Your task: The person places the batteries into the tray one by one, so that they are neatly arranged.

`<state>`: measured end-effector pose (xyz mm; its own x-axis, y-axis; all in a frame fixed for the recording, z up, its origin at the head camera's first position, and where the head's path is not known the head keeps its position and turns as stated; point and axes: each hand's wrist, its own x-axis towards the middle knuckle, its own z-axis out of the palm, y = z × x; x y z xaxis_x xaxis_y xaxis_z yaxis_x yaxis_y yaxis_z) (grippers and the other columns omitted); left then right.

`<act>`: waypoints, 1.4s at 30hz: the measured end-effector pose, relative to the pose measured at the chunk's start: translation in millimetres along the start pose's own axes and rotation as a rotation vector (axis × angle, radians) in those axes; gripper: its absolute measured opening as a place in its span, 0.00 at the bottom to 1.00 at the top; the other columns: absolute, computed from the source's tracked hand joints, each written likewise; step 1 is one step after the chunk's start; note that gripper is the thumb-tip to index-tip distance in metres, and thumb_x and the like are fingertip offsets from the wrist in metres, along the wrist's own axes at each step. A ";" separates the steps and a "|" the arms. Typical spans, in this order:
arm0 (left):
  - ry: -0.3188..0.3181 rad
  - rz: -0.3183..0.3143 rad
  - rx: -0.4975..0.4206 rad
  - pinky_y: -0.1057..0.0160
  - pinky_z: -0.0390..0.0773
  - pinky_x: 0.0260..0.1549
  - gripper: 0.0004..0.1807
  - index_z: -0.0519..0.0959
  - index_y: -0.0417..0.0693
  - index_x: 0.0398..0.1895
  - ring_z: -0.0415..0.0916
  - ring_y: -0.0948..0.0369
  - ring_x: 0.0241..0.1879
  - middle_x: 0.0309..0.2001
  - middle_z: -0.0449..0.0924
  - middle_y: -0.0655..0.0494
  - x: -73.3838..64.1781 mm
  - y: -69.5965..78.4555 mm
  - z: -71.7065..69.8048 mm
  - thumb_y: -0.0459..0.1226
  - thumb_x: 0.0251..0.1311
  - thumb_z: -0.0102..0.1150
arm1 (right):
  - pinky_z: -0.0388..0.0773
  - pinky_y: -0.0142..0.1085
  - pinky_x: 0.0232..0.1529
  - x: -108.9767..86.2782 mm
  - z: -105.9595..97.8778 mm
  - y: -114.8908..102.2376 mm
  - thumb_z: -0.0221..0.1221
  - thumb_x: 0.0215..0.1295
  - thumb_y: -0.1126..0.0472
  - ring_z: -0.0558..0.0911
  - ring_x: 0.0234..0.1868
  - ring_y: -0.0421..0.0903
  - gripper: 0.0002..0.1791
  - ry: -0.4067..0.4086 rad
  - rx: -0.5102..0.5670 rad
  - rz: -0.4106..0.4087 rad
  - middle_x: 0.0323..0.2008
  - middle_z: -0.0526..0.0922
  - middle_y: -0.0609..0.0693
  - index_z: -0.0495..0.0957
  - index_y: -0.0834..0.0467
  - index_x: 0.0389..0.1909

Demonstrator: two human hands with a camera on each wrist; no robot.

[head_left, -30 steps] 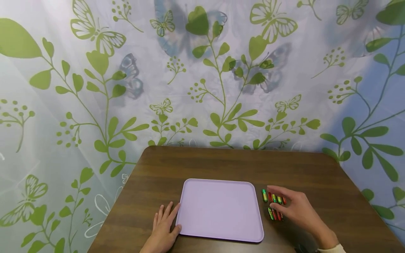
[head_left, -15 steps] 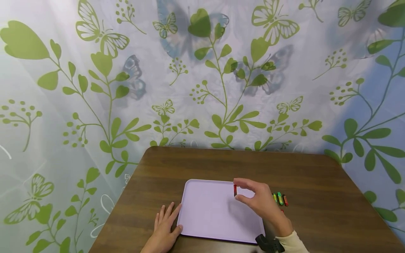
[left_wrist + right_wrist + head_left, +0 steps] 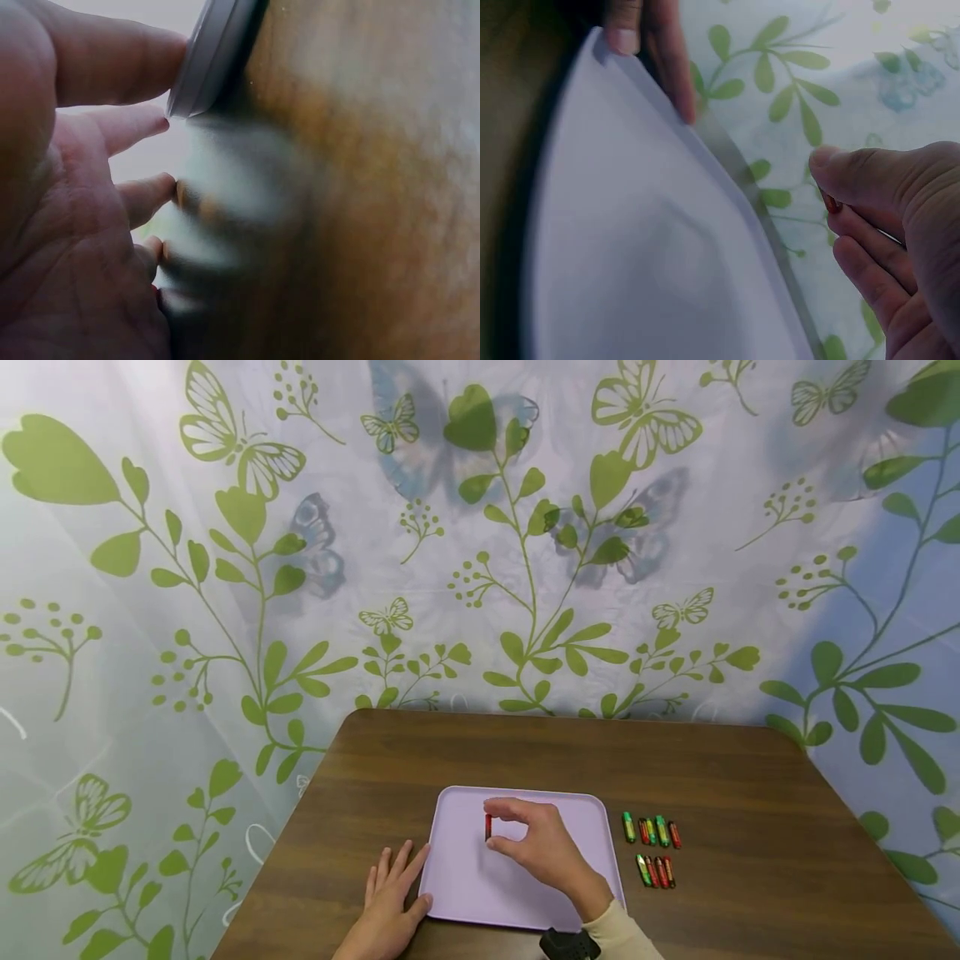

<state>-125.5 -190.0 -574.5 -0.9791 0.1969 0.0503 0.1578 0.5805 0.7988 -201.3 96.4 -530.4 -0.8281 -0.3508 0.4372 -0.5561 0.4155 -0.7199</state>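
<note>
In the head view, my right hand (image 3: pixel 546 847) pinches a small red-and-black battery (image 3: pixel 488 827) upright between thumb and fingertips, above the lilac tray (image 3: pixel 453 881). Only the battery's red end (image 3: pixel 831 202) peeks out past the thumb in the right wrist view. My left hand (image 3: pixel 390 902) lies with fingers spread on the table, its thumb and index finger touching the tray's left edge. The left wrist view shows that thumb right at the tray rim (image 3: pixel 206 64).
Right of the tray lie two short rows of batteries, the back one with a green battery (image 3: pixel 628 827) at its left end, the front one with a red battery (image 3: pixel 670 872) at its right. A leaf-printed curtain (image 3: pixel 525 568) hangs behind the brown table (image 3: pixel 787 827).
My right hand has taken a red battery from beside the tray and carried it leftward over the tray. The left hand has stayed at the tray's left edge.
</note>
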 end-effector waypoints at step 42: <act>-0.083 -0.062 0.010 0.21 0.20 0.77 0.39 0.66 0.48 0.85 0.24 0.24 0.85 0.87 0.46 0.29 2.3 11.1 -8.2 0.35 0.72 0.64 | 0.87 0.42 0.62 29.7 98.1 -0.1 0.80 0.60 0.62 0.90 0.58 0.43 0.27 -0.142 -0.151 -0.041 0.54 0.93 0.48 0.87 0.59 0.61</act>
<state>-127.1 -189.6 -560.6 -0.9730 0.2253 -0.0492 0.0991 0.6012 0.7929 -218.9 3.7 -570.2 -0.7922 -0.4804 0.3764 -0.6023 0.5157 -0.6094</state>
